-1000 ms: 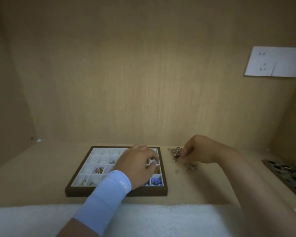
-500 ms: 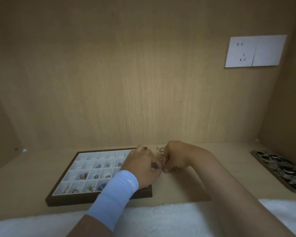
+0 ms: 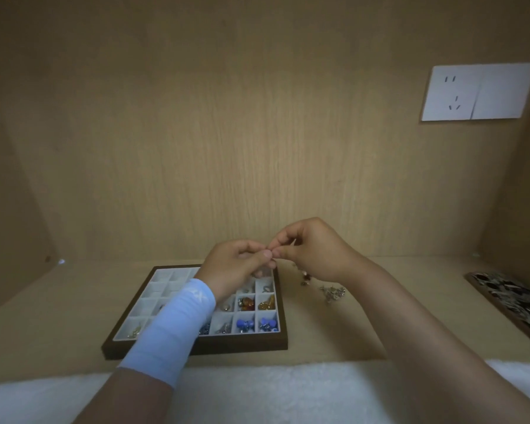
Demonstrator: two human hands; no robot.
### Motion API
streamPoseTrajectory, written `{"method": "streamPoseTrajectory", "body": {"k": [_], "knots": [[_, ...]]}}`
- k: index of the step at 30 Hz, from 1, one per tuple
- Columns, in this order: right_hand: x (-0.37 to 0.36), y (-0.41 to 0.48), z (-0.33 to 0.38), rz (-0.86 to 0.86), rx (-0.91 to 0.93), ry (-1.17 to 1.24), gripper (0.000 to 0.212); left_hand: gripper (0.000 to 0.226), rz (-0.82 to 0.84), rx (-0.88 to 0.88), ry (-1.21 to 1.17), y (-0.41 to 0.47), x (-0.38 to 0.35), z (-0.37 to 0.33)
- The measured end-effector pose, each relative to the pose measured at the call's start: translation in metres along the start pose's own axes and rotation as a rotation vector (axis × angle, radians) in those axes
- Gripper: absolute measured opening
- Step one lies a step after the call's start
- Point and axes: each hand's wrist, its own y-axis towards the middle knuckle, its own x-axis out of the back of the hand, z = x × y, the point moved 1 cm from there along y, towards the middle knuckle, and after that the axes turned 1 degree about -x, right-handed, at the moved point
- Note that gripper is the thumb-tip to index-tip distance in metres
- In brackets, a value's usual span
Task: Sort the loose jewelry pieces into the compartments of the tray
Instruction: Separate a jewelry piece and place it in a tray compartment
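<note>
We are holding our left hand [image 3: 233, 270] above the far right corner of the tray [image 3: 242, 344], and our right hand [image 3: 315, 252] is hanging just beside it over the counter [image 3: 58, 316], the two meeting fingertip to fingertip in the air. Each grip is drawn together, thumb against curled forefinger, and the two pinches are touching; whether a small piece is caught between them we cannot tell, the fingers hiding the spot. The tray, dark brown at the rim with white compartments, is lying flat on the counter, and our left forearm in its pale blue sleeve [image 3: 178, 322] is crossing over its middle. Blue pieces [image 3: 245, 324] are sitting in the near right compartments, amber pieces [image 3: 247, 302] in the row behind them, and a silvery piece [image 3: 265, 288] one row further back. The loose jewelry pieces [image 3: 332, 292] are lying scattered on the counter just right of the tray, near our right wrist. A second tray [image 3: 508, 298] is showing at the right edge, a white fluffy cloth [image 3: 257, 390] is running along the near edge, and a white socket plate [image 3: 478, 91] is sitting on the back wall
</note>
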Motion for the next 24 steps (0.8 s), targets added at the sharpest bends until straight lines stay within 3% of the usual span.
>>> {"method": "streamPoseTrajectory", "body": {"k": [6, 13, 19, 22, 24], "knots": [[-0.017, -0.001, 0.016, -0.046, 0.094, 0.026, 0.012, 0.017, 0.078, -0.005, -0.027, -0.001, 0.033, -0.002], [-0.034, 0.002, 0.014, -0.099, 0.079, 0.085, 0.008, 0.01, 0.05, 0.004, -0.088, 0.004, 0.046, 0.01], [-0.045, 0.009, 0.001, -0.134, 0.016, -0.002, 0.005, 0.009, 0.03, 0.03, -0.158, 0.001, 0.04, 0.026], [-0.054, 0.009, -0.005, -0.035, -0.002, -0.136, 0.006, 0.01, -0.007, 0.037, -0.041, -0.003, 0.035, 0.041], [-0.06, 0.007, -0.009, 0.023, -0.024, -0.376, 0.008, 0.012, -0.039, 0.001, 0.256, -0.004, 0.035, 0.053]]}}
